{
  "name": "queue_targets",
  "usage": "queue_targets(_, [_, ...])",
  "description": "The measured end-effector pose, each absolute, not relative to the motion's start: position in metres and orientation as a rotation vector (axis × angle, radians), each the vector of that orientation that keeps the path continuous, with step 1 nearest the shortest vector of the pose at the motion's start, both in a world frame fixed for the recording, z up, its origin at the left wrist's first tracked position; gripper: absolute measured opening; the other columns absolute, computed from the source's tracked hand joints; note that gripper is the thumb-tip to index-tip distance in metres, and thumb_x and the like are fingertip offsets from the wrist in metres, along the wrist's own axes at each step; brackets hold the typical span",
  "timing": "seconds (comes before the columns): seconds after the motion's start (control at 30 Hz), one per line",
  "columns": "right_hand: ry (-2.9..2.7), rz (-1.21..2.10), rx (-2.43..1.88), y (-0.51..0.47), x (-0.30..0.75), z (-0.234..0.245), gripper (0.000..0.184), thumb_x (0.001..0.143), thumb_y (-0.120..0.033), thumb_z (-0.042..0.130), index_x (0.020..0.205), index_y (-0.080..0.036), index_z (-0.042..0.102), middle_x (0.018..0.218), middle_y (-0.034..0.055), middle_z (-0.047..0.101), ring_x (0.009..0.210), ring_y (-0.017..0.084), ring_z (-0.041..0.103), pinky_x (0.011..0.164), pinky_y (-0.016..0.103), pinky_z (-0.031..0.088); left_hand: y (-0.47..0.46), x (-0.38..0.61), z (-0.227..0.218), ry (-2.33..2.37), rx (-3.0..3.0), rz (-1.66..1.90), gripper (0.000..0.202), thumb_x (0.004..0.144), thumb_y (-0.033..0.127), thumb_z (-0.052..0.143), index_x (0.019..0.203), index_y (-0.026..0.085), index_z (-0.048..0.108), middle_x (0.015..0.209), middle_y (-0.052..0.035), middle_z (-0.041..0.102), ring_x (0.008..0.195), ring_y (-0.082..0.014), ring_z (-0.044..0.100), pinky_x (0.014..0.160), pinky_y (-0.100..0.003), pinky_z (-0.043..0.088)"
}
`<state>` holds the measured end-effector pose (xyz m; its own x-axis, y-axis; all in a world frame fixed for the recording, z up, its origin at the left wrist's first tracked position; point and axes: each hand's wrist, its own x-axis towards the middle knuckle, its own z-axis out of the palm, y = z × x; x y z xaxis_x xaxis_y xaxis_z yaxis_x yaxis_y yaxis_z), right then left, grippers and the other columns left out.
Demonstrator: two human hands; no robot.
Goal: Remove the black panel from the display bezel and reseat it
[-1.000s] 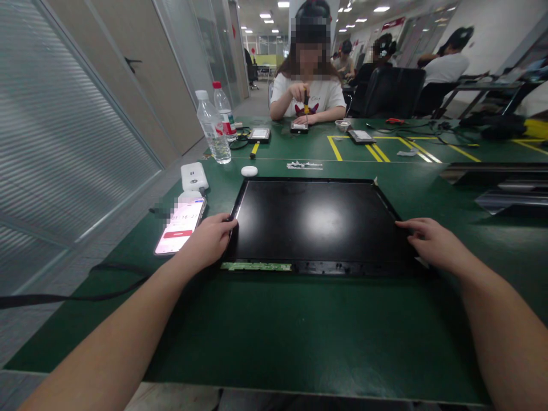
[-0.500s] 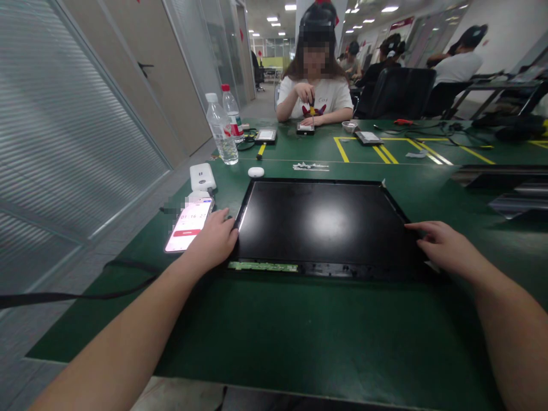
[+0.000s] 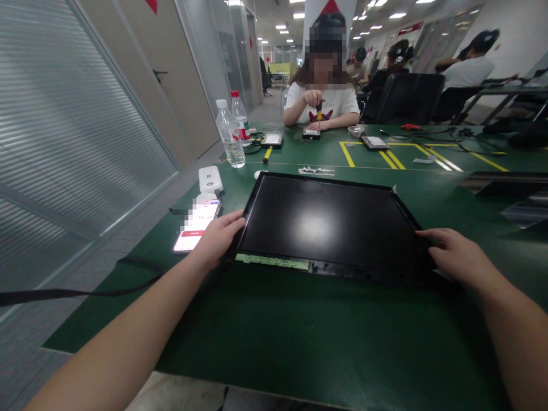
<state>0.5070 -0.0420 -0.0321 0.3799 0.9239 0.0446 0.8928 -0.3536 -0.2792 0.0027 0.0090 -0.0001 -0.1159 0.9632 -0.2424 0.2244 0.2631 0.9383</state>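
Left hand (image 3: 218, 237) grasps the left edge of the screen panel (image 3: 325, 222), right hand (image 3: 456, 258) grasps its right edge. The panel sits mid green table (image 3: 299, 342), with a phone (image 3: 197, 225) just beside the left hand.

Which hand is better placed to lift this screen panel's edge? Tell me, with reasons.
Left, probably. The left hand wraps the near left corner of the screen panel, thumb on top. The right hand only rests flat on the near right corner, so it would need regripping.

Green mat (image 3: 299, 342) before screen panel (image 3: 325, 222) open; phone (image 3: 197, 225) crowds panel's left edge; bottles (image 3: 231, 134) beyond.
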Motion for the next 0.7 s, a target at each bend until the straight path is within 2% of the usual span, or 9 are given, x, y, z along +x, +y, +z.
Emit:
queue_targets(0.07, [-1.599, 0.167, -2.395, -0.043, 0.505, -0.030, 0.051, 0.078, -0.023, 0.056, 0.120, -0.022, 0.084, 0.132, 0.0165, 0.076, 0.098, 0.034, 0.077, 0.087, 0.047, 0.065, 0.006, 0.009, 0.004, 1.501, 0.962, 0.992, 0.044, 0.093, 0.022, 0.071, 0.136, 0.024, 0.081, 0.085, -0.0048, 0.084, 0.068, -0.0235, 0.078, 0.064, -0.034, 0.066])
queue_targets(0.17, [-1.583, 0.219, -2.408, -0.044, 0.501, -0.024, 0.053, 0.080, -0.024, 0.055, 0.124, -0.020, 0.083, 0.130, 0.0185, 0.077, 0.096, 0.036, 0.077, 0.083, 0.048, 0.065, 0.005, 0.015, 0.009, 1.434, 0.873, 1.011, 0.044, 0.091, 0.016, 0.072, 0.135, 0.021, 0.079, 0.080, -0.0039, 0.082, 0.060, -0.0203, 0.075, 0.053, -0.028, 0.062])
queue_targets(0.27, [-1.580, 0.250, -2.407, -0.045, 0.499, -0.022, 0.053, 0.080, -0.024, 0.054, 0.124, -0.018, 0.083, 0.130, 0.0191, 0.077, 0.094, 0.035, 0.077, 0.082, 0.048, 0.065, 0.007, 0.017, 0.010, 1.437, 0.787, 1.023, 0.048, 0.093, 0.013, 0.070, 0.141, 0.017, 0.074, 0.080, -0.0047, 0.082, 0.059, -0.0201, 0.076, 0.050, -0.027, 0.061])
queue_targets(0.4, [-1.601, 0.193, -2.383, -0.044, 0.499, -0.026, 0.051, 0.081, -0.022, 0.053, 0.123, -0.018, 0.083, 0.135, 0.0178, 0.075, 0.103, 0.034, 0.076, 0.093, 0.046, 0.062, 0.011, 0.012, 0.006, 1.373, 0.711, 1.002, 0.061, 0.094, 0.014, 0.069, 0.155, 0.016, 0.062, 0.086, -0.0067, 0.083, 0.062, -0.0220, 0.078, 0.051, -0.028, 0.062])
queue_targets(0.57, [-1.644, 0.152, -2.334, -0.044, 0.499, -0.029, 0.048, 0.080, -0.020, 0.055, 0.118, -0.020, 0.084, 0.134, 0.0152, 0.076, 0.109, 0.034, 0.076, 0.100, 0.045, 0.061, 0.011, 0.008, 0.005, 1.384, 0.758, 0.989, 0.102, 0.086, 0.020, 0.086, 0.174, 0.029, 0.035, 0.091, -0.0043, 0.084, 0.056, -0.0231, 0.076, 0.049, -0.031, 0.061])
queue_targets(0.63, [-1.653, 0.169, -2.328, -0.045, 0.498, -0.028, 0.048, 0.080, -0.019, 0.055, 0.119, -0.019, 0.083, 0.137, 0.0164, 0.075, 0.111, 0.034, 0.075, 0.102, 0.045, 0.060, 0.009, 0.009, 0.008, 1.387, 0.786, 0.971, 0.105, 0.085, 0.023, 0.088, 0.174, 0.032, 0.035, 0.089, -0.0030, 0.083, 0.053, -0.0214, 0.074, 0.048, -0.030, 0.061])
queue_targets(0.7, [-1.655, 0.176, -2.309, -0.045, 0.498, -0.028, 0.048, 0.079, -0.018, 0.055, 0.118, -0.019, 0.083, 0.137, 0.0157, 0.075, 0.112, 0.033, 0.075, 0.104, 0.044, 0.059, 0.008, 0.010, 0.011, 1.389, 0.799, 0.942, 0.100, 0.084, 0.027, 0.091, 0.171, 0.033, 0.042, 0.088, -0.0023, 0.083, 0.052, -0.0208, 0.073, 0.048, -0.030, 0.061])
